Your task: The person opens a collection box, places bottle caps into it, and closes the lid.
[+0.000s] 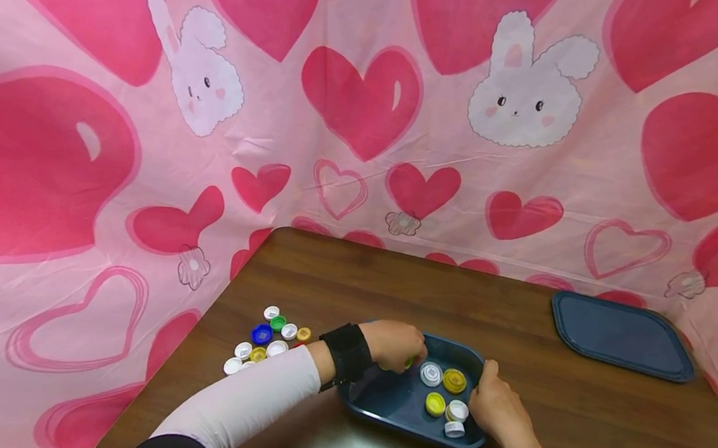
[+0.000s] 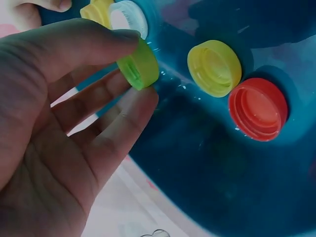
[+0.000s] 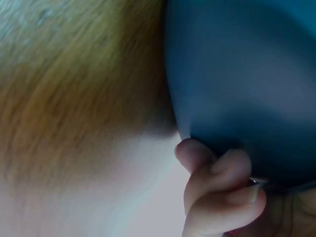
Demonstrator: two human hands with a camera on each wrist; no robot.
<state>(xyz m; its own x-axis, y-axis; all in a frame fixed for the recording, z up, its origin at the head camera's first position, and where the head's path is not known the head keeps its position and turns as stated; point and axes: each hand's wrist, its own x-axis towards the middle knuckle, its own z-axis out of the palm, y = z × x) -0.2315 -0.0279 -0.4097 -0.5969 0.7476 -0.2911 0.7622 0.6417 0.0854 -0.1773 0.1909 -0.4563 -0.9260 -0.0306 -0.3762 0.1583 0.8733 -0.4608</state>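
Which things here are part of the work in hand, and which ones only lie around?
In use:
- left hand, pinching the green cap
- right hand, gripping the rim of the blue tray
- caps in the tray
- loose caps on the table, beside the tray

Lying about:
- blue lid, far right on the table
- heart-print cloth behind

Staged recording booth, not a lived-in room: heart-and-bunny cloth backdrop encloses a bare wooden table on three sides.
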